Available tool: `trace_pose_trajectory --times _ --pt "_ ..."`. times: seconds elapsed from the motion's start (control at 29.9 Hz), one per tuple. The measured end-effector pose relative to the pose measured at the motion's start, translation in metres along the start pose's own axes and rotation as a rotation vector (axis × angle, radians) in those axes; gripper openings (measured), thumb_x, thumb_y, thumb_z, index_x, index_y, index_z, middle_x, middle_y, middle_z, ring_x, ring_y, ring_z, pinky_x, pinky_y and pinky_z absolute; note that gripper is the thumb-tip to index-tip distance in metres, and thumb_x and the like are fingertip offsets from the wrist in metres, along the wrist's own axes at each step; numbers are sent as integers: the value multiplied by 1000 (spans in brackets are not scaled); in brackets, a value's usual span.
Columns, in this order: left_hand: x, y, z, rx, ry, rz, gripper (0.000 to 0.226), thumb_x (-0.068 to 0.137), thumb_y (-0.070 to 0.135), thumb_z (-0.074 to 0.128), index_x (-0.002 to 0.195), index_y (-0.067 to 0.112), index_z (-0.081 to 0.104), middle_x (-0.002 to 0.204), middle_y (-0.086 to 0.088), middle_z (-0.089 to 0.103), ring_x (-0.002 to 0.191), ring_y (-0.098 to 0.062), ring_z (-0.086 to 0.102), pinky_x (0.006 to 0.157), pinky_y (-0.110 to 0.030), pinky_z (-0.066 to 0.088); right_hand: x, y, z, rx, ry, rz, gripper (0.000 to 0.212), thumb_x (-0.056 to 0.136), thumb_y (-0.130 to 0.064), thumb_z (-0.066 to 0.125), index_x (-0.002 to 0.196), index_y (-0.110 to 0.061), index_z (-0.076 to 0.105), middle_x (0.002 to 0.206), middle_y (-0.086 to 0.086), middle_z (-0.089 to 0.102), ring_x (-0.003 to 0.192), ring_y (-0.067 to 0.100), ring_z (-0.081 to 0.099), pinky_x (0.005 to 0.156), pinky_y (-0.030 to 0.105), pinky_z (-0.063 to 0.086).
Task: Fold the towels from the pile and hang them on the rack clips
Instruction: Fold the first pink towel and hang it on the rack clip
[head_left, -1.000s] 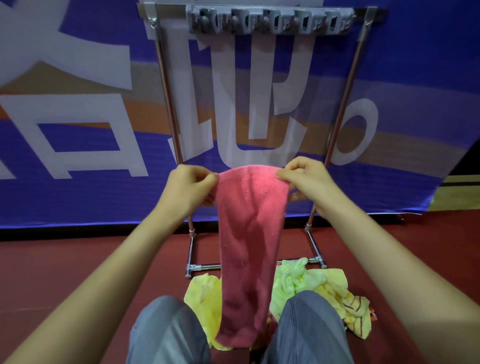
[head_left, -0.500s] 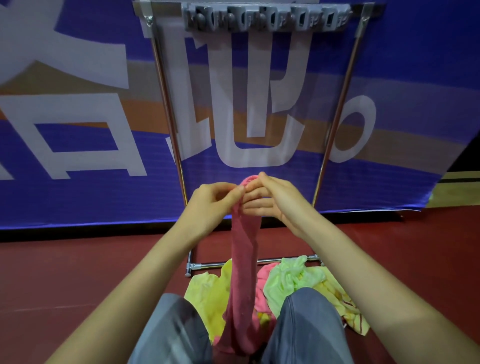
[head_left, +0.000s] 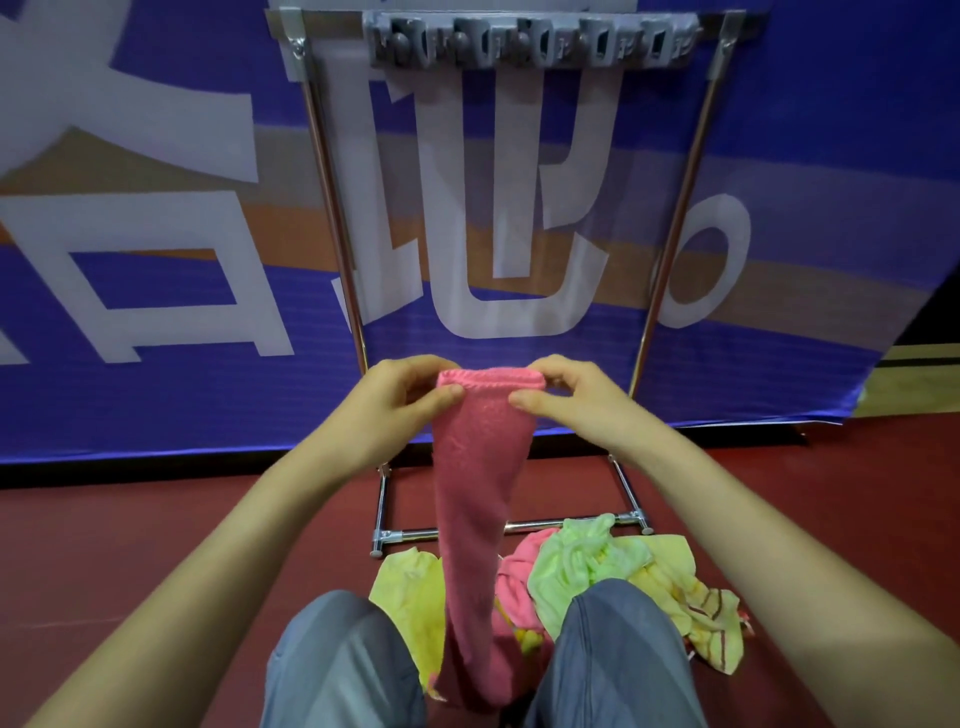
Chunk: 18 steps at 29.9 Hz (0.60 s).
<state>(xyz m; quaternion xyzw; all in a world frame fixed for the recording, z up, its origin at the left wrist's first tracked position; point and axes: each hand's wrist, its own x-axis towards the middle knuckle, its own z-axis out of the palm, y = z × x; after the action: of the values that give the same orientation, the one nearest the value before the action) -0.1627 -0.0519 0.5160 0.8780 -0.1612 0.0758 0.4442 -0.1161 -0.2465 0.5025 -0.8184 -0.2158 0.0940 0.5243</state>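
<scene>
- The left hand (head_left: 402, 397) and right hand (head_left: 574, 397) each pinch a top corner of the narrow, folded pink terry towel (head_left: 480, 467), thumb clamped against fingers, so the fold holds and it hangs straight.
- Its tail drops beside the crumpled yellow, green and pink towel pile (head_left: 592, 561) at the foot of the chrome tube rack (head_left: 335, 218).
- The grey plastic clip strip (head_left: 530, 41) sits well above and holds nothing; the top-edge grip probably suits lifting the towel to a clip.

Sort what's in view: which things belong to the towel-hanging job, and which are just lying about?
Job: pink towel, pinched at its top edge by left hand and right hand; towel pile on the floor; rack; clips on its top bar.
Lying about: blue banner behind the rack; red floor.
</scene>
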Motion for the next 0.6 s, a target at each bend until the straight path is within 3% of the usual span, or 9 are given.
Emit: trace_pose_trajectory --times 0.1,0.2,0.27,0.4,0.6 --pt "8 22 -19 52 132 78 25 87 28 50 91 6 62 82 -10 64 75 -13 57 75 -31 51 2 -29 -4 131 145 -146 7 83 -14 61 83 -20 64 85 -4 65 71 -4 57 76 15 47" --pt "17 56 -45 -30 251 211 10 88 25 48 87 19 56 76 4 57 68 0 55 63 -16 50 2 -72 -18 310 224 -338 13 85 -11 57 80 -21 62 67 -12 67 64 -4 60 65 12 51" --pt "22 69 -56 -71 279 240 12 93 17 46 88 24 55 79 9 56 67 7 60 61 -10 51 3 -90 -25 298 256 -392 12 86 -15 56 77 -22 61 60 -12 65 58 -4 59 57 12 49" --pt "19 49 -43 -89 250 108 18 92 14 45 81 25 54 77 4 56 61 7 59 59 -13 54 7 -71 -13 214 258 -278 17 86 -13 58 71 -21 60 50 -15 62 49 -6 54 47 9 45" --pt "12 20 -27 -104 175 -19 16 92 16 44 94 9 58 84 0 59 67 6 61 62 -11 52 2 -43 -7 264 124 -176 18 85 -6 57 83 -21 65 72 -12 68 63 -5 63 60 14 54"
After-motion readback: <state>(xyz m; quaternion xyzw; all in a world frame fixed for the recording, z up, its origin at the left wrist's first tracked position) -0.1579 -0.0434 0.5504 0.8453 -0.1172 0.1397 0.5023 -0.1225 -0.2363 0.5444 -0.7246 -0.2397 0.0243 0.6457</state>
